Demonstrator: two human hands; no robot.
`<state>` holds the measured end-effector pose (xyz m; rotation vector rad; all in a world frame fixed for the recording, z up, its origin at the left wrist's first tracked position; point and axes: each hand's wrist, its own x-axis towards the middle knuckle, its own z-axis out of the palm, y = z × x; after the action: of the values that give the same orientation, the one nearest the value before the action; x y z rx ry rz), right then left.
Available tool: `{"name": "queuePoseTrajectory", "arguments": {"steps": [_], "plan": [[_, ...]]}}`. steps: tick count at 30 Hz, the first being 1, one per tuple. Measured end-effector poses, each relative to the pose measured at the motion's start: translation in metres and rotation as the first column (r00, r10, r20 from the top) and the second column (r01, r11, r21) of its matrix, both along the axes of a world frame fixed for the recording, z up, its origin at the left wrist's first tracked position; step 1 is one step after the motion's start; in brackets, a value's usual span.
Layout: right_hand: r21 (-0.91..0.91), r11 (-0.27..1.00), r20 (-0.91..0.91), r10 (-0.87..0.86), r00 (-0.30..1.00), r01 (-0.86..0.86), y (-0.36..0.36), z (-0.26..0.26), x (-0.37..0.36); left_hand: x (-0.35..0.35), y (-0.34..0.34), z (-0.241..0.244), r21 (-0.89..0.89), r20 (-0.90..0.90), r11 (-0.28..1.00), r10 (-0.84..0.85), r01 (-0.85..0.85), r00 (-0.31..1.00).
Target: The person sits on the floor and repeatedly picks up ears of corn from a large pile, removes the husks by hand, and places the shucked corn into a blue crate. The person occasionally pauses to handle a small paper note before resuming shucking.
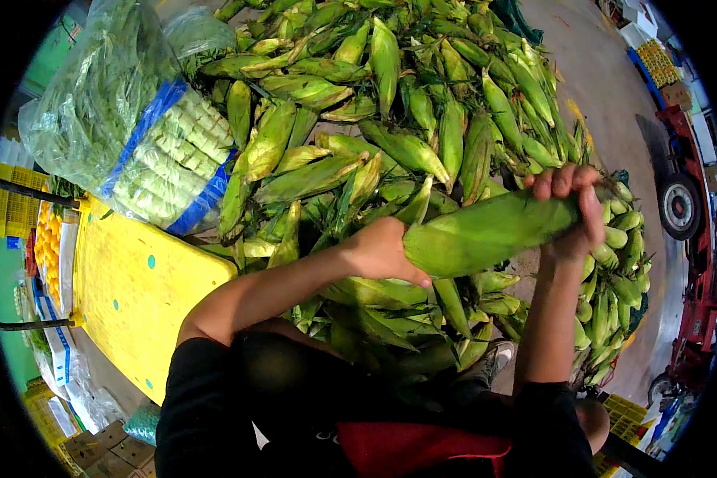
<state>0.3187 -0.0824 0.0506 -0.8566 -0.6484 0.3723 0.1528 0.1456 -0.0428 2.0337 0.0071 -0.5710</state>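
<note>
An ear of corn in its green husk [493,234] is held up between my two hands, lying nearly level. My left hand [388,251] grips its broad left end, the thumb below. Curled over its other end are the fingers of my right hand [570,206]; that end is partly hidden by them. Beneath and beyond my hands spreads a large heap of unhusked corn ears [388,143], reaching down to my legs. To the right of my right forearm lies a pile of trimmed, pale green ears [612,281], stacked close together.
A yellow plastic platform [149,287] stands at my left. Above it lies a clear plastic bag of leafy vegetables [167,155] with blue tape. Orange fruit [51,251] sits in a box at far left. A red cart with a wheel [681,206] stands at far right. My shoe [502,354] is below the corn.
</note>
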Motion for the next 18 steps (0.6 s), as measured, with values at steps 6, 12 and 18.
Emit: {"name": "queuePoseTrajectory", "arguments": {"steps": [6,12,18], "plan": [[0.016,0.975,-0.524,-0.182,0.832,0.223,-0.003,-0.102,0.005,-0.012,-0.008,-0.035,-0.218,-0.109,0.957,0.172,-0.192,0.979],[-0.009,0.938,-0.766,-0.23,0.6,0.348,-0.018,-0.164,-0.011,-0.019,-0.022,-0.028,-0.287,-0.423,0.915,0.143,-0.282,0.895],[-0.063,0.918,-0.864,-0.247,0.439,0.393,-0.037,-0.192,-0.03,-0.032,-0.032,-0.067,-0.359,-0.383,0.881,0.16,-0.307,0.91]]}}
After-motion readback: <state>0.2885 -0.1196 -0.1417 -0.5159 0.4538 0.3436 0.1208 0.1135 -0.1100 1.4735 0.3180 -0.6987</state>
